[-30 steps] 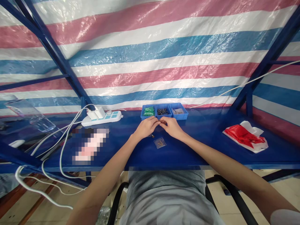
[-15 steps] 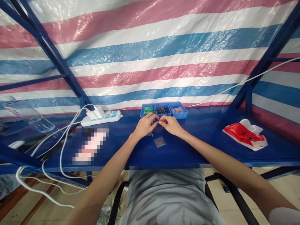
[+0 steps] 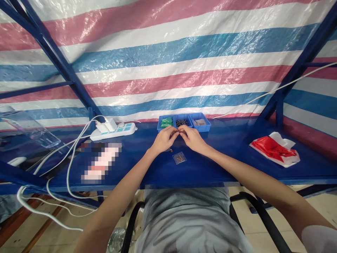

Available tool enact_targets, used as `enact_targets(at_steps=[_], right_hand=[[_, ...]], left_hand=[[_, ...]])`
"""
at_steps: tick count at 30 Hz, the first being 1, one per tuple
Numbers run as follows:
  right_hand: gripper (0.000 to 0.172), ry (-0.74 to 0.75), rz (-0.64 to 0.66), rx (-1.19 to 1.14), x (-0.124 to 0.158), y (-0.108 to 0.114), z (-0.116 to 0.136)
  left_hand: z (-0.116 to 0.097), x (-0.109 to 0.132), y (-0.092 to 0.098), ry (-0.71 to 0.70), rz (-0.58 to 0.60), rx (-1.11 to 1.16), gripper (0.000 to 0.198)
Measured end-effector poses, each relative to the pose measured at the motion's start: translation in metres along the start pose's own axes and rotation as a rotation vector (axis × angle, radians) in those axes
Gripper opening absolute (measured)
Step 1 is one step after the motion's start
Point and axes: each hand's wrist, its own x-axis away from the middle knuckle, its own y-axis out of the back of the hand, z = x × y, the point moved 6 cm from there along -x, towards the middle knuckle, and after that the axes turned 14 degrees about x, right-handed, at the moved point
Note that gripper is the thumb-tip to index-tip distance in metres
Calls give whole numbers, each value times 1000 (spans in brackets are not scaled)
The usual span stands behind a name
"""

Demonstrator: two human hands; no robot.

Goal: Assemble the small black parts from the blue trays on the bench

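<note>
My left hand [image 3: 163, 139] and my right hand [image 3: 192, 138] meet fingertip to fingertip above the blue table, both closed in a pinch. Whatever sits between the fingertips is too small and hidden to name. Just beyond them stand three joined blue bins: one with green packets [image 3: 166, 122], one with small dark parts [image 3: 182, 122], one with pale packets [image 3: 199, 122]. Nearer to me lies a small clear bag [image 3: 179, 158] with thin brass-coloured pieces inside. A tiny brass-coloured part [image 3: 171, 150] rests by my left hand.
A white power strip [image 3: 114, 131] with plugs and trailing white cables [image 3: 71, 154] is on the left. Further left leans a clear plastic bottle [image 3: 43, 135]. On the right lies a red and white plastic package [image 3: 275, 150]. Blue frame posts and a striped tarp stand behind.
The fingertips have shifted slightly and now cover more of the small dark thing seen between them before. The view has moved a little; the items on the table stay put.
</note>
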Motion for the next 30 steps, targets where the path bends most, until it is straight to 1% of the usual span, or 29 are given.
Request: enact_targets(at_steps=[2, 3, 7, 9, 11, 13, 17, 19, 21, 23, 25, 27, 28, 30], right_hand=[[25, 8, 18, 28, 0, 0, -1], [25, 7, 25, 35, -1, 1, -1], [16, 5, 73, -12, -6, 5, -3], [14, -17, 93, -81, -7, 7, -6], [13, -60, 84, -135, -9, 8, -13], [14, -133, 68, -188, -10, 7, -23], [23, -364, 48, -379, -17, 0, -48], [28, -481, -20, -499, -21, 0, -57], [41, -578, -112, -623, -25, 3, -63], [54, -624, -182, -725, -27, 8, -65], [55, -615, -216, -754, -26, 15, -65], [48, -570, -214, -665, -23, 22, -63], [43, -533, -180, -587, -21, 23, -59], [29, -421, -42, -415, -17, 20, -46]], left_hand=[[0, -1, -1, 1, 1, 23, 26], [-1, -1, -2, 1, 9, 27, 28], [1, 0, -6, 13, 48, 18, 36], [2, 1, -7, 29, 62, 12, 40], [2, 2, -7, 43, 74, -8, 42], [1, 3, -6, 50, 70, -40, 40], [4, 4, -1, 72, 32, -96, 33], [6, 3, 2, 85, 22, -125, 27], [9, 3, 4, 90, 22, -140, 21], [12, 3, 6, 87, 22, -145, 17], [14, 3, 8, 84, 14, -156, 17], [16, 3, 10, 85, 8, -178, 17], [16, 4, 10, 88, 9, -192, 18], [18, 4, 10, 94, 23, -220, 19]])
